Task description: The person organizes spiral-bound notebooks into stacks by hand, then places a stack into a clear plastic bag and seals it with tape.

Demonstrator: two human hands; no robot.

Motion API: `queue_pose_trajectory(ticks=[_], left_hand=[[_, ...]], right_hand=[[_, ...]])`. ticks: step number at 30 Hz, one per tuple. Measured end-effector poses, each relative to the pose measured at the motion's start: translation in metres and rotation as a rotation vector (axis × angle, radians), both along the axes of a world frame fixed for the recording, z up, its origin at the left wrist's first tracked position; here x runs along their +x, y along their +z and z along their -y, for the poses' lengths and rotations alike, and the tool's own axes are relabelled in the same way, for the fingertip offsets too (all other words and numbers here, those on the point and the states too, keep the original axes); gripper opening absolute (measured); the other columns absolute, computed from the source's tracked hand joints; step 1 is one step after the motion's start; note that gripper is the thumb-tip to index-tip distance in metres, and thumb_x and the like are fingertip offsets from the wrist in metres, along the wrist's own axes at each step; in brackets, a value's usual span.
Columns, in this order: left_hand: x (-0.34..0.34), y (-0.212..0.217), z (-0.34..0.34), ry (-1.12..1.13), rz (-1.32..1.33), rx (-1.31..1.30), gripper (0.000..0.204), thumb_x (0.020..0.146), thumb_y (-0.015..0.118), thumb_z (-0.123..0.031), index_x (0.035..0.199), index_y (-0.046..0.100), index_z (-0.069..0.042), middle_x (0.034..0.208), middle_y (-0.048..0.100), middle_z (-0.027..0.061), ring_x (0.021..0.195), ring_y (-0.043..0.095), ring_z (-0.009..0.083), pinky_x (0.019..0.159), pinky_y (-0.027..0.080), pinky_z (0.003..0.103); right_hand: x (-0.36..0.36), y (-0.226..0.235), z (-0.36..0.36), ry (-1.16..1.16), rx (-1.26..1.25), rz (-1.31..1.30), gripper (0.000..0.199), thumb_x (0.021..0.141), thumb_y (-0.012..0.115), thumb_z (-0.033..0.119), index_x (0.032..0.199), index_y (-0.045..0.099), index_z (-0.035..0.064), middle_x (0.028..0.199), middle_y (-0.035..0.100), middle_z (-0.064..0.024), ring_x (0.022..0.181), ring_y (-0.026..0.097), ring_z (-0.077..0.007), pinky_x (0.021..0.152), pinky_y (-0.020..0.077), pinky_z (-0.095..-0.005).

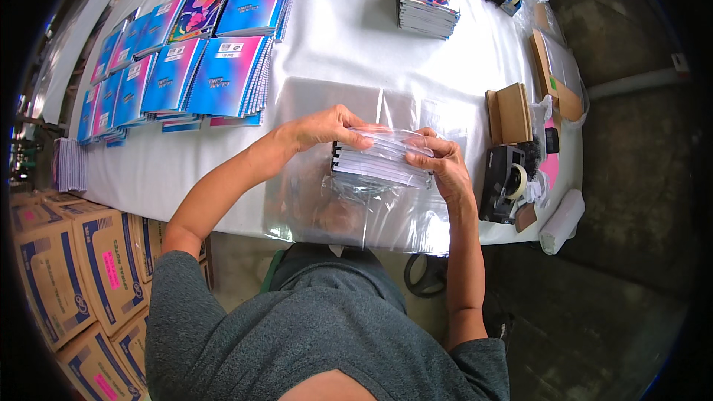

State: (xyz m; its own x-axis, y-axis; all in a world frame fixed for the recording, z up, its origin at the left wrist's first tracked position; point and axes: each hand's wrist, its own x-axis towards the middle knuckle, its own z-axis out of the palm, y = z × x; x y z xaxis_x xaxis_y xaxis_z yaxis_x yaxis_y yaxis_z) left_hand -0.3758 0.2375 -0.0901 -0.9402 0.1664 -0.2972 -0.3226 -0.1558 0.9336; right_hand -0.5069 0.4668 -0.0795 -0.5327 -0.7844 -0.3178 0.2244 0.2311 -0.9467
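Note:
A short stack of spiral notebooks [382, 171], white page edges facing me, sits inside a clear plastic bag [364, 191] at the table's near edge. Black coil ends show on its left side. My left hand [333, 129] pinches the bag's film at the stack's upper left. On the stack's right, my right hand [443, 165] grips the film, thumb resting against the notebooks' edges. Beneath lie flat clear plastic sheets [301, 178], spread over the white table covering.
Blue-and-pink notebook piles [234, 78] fill the table's left side. Another notebook stack [427, 11] stands at the back. To the right are a black tape dispenser [501, 178], brown cardboard pieces [511, 113] and a white roll [562, 223]. Cardboard boxes [104, 263] are piled at lower left.

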Motion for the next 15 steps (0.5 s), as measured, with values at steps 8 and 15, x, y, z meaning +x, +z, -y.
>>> queue_pose_trajectory(ticks=[8, 15], left_hand=[[-0.006, 0.001, 0.004, -0.213, -0.212, -0.17, 0.041, 0.077, 0.068, -0.002, 0.117, 0.066, -0.011, 0.129, 0.059, 0.012, 0.131, 0.045, 0.0244, 0.114, 0.026, 0.04], [-0.002, 0.015, 0.0, -0.353, -0.318, -0.82, 0.052, 0.076, 0.071, -0.031, 0.124, 0.062, -0.013, 0.138, 0.052, 0.0007, 0.141, 0.025, 0.0332, 0.114, 0.017, 0.058]], right_hand=[[0.004, 0.011, -0.007, 0.24, -0.028, -0.509, 0.028, 0.077, 0.071, 0.009, 0.101, 0.076, 0.0222, 0.105, 0.062, -0.0012, 0.102, 0.05, -0.0194, 0.086, 0.0404, -0.0373], [0.016, 0.033, -0.024, 0.575, 0.3, -1.224, 0.077, 0.061, 0.081, 0.036, 0.132, 0.052, 0.0422, 0.149, 0.037, -0.0036, 0.135, 0.034, -0.0294, 0.11, 0.0261, -0.0534]])
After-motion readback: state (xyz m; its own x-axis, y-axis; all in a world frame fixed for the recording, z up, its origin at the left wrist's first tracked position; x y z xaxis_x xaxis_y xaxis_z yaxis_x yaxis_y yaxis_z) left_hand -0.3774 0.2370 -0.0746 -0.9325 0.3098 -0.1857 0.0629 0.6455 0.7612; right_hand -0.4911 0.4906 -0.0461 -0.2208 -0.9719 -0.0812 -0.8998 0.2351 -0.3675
